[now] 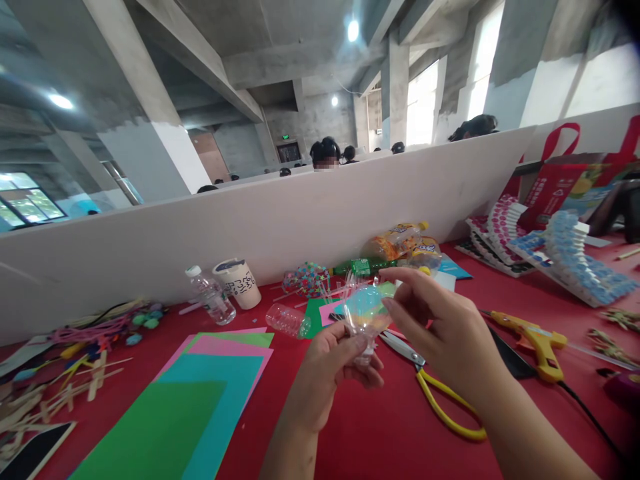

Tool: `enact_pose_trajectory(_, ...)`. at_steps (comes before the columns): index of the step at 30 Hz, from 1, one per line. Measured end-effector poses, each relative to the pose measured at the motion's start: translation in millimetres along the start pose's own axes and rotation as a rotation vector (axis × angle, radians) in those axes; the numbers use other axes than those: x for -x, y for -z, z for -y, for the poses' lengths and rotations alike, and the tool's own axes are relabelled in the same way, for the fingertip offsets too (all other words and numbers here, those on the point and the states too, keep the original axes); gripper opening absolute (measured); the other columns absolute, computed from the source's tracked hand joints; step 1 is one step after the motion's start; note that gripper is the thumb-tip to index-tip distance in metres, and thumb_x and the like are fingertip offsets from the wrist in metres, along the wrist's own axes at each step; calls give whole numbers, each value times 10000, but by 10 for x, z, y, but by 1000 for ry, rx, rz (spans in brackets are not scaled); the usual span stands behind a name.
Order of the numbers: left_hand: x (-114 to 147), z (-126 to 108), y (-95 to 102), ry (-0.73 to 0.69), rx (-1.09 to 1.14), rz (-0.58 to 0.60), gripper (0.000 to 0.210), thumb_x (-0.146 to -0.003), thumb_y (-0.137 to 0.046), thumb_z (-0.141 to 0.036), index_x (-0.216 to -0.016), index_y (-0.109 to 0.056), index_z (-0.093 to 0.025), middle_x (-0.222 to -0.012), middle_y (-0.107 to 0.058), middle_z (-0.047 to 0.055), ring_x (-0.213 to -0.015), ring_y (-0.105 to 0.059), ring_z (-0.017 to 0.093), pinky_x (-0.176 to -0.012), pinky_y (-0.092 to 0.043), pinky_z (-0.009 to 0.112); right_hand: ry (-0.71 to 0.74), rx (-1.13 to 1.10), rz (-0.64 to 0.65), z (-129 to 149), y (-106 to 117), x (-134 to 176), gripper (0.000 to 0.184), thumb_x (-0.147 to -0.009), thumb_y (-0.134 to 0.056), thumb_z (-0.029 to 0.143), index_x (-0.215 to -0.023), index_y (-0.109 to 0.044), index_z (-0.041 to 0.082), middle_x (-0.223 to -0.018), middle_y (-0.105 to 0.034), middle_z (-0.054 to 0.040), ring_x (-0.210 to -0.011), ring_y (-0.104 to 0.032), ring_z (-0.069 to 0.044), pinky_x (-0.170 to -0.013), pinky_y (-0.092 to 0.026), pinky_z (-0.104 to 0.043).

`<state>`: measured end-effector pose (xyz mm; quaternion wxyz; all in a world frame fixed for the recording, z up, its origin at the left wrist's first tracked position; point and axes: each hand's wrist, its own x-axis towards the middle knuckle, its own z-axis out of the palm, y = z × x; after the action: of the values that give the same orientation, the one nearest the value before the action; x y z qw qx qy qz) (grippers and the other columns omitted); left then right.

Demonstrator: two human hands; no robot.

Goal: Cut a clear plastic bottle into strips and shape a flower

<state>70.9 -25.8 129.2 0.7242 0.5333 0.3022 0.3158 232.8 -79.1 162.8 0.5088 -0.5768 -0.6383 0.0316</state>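
Observation:
My left hand (343, 363) is closed around the lower end of a clear plastic bottle piece (367, 313), holding it upright over the table. The upper edge of this piece is cut into thin strips that fan outward. My right hand (443, 323) is at the right side of the strips, thumb and forefinger curved with a gap between them; whether a fingertip touches a strip is hard to tell. Below the hands lie scissors (445, 403) with yellow handles. A clear bottle section (289, 321) rests on its side to the left.
Coloured paper sheets (200, 393) cover the left front of the red table (370, 433). A water bottle (213, 297) and a cup (239, 283) stand behind. A yellow glue gun (533, 340) lies at right. A white partition (300, 220) borders the back.

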Motion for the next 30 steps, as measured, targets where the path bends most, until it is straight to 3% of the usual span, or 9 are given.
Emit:
enact_pose_trajectory(4,-14,-2,2,1,-27,-17,238,-814,-592,-346,-877,-570,-117,-666,-647,48,-525,-618,132,-537,-462,236,-63,-118,43,14,20,1,145,-875,-505,254,-1015,-532,232,-632,-487,60,-492,-416,-73,-455,-353,-193)
enact_pose_trajectory(7,-20,7,17,0,-41,-33,237,-814,-592,-341,-900,-566,-122,-684,-658,55,-533,-618,135,-551,-468,248,-160,-366,97,32,39,-4,56,-848,-540,245,-875,-495,225,-655,-466,60,-519,-424,-72,-456,-369,-187)
enact_pose_trajectory(11,-16,6,19,-5,-34,-18,219,-814,-589,-341,-853,-561,-127,-686,-657,53,-542,-619,134,-557,-462,247,-234,-585,231,45,63,-4,114,-838,-563,242,-766,-480,214,-630,-427,69,-526,-411,-68,-468,-375,-191)
enact_pose_trajectory(17,-18,-12,-13,6,-19,-21,232,-807,-600,-345,-868,-549,-126,-669,-649,44,-521,-614,127,-541,-458,238,-170,-559,157,23,51,5,91,-881,-521,289,-826,-493,222,-753,-512,32,-586,-478,-82,-471,-406,-196)
enact_pose_trajectory(20,-24,-6,-9,5,-19,-16,247,-815,-593,-343,-910,-558,-117,-681,-650,50,-526,-616,125,-536,-452,231,-176,-444,120,14,23,7,111,-922,-451,314,-854,-457,225,-792,-557,15,-622,-537,-95,-524,-440,-221)
enact_pose_trajectory(23,-26,2,11,-5,-6,-19,233,-815,-595,-336,-892,-563,-119,-676,-646,46,-535,-613,127,-541,-453,235,-156,-382,117,21,-6,11,54,-909,-471,277,-913,-438,234,-825,-589,12,-641,-565,-96,-544,-455,-220)
enact_pose_trajectory(27,-21,14,30,-48,64,-5,181,-828,-581,-306,-875,-565,-133,-675,-643,36,-551,-613,129,-558,-463,246,-65,-425,177,47,-51,29,199,-856,-531,182,-1019,-440,252,-855,-610,20,-714,-592,-104,-579,-481,-205)
enact_pose_trajectory(30,-18,21,13,-62,105,5,170,-847,-561,-306,-854,-563,-136,-647,-622,18,-543,-608,121,-557,-461,239,21,-287,164,57,-110,52,171,-853,-524,154,-986,-482,253,-856,-593,20,-726,-578,-105,-604,-473,-208)
